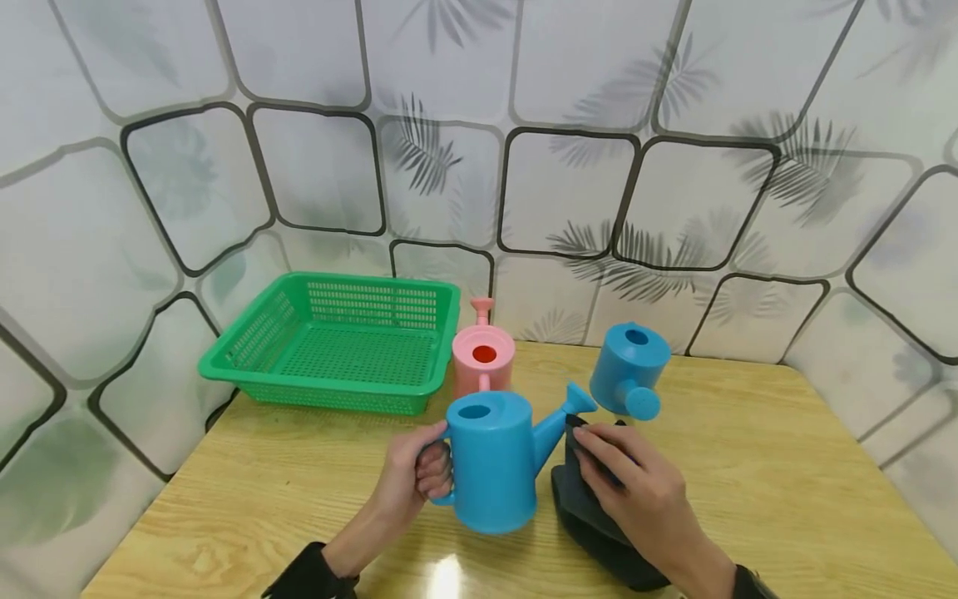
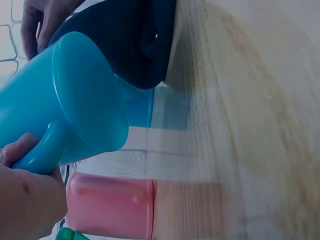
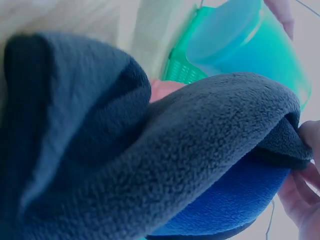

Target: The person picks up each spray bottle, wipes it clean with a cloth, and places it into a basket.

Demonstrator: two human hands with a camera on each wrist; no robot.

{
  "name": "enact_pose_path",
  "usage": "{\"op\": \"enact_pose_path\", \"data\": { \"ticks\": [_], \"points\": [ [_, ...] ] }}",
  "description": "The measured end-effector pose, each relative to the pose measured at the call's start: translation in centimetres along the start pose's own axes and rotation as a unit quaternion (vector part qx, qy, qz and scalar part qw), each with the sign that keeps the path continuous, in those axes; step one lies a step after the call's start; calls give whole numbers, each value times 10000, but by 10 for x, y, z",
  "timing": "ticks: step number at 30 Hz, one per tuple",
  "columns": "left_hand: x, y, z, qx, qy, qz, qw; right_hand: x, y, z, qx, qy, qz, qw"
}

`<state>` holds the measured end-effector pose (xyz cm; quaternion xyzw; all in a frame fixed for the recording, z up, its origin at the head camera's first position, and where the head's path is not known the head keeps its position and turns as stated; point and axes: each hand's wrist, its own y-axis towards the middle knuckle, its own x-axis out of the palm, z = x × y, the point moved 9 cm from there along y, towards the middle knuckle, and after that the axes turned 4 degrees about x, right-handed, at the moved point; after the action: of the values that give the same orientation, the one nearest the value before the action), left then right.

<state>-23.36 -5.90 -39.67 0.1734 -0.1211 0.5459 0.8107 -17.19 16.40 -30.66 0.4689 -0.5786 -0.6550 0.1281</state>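
My left hand grips the handle of a blue watering can, which stands upright with its spout pointing right. In the left wrist view, the base of this can shows raised above the wooden table. My right hand pinches a dark grey fleecy cloth near its top edge, right beside the can's spout. The rest of the cloth hangs in folds below that hand. A blue face of the cloth shows in the right wrist view.
Behind the held can stands a pink watering can. A second blue watering can is at the back right, its sprinkler head facing forward. At the back left sits a green plastic basket. Patterned sheeting rises behind the wooden table.
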Motion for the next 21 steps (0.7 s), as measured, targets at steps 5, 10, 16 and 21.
{"op": "enact_pose_path", "data": {
  "ticks": [5, 10, 16, 21],
  "points": [
    [4, -1, -6, -192, 91, 55, 9998, -6, 4, 6, 138, -167, 223, 9995],
    [9, 0, -7, -227, 93, 56, 9997, -3, 2, 9, 281, -216, 98, 9993],
    [11, 1, -8, -230, 94, 97, 9996, 7, -4, 5, 458, 9, -178, 9988],
    [9, 1, -9, -257, 70, 196, 9995, 16, -10, -6, 280, 204, -381, 9987]
  ]
}}
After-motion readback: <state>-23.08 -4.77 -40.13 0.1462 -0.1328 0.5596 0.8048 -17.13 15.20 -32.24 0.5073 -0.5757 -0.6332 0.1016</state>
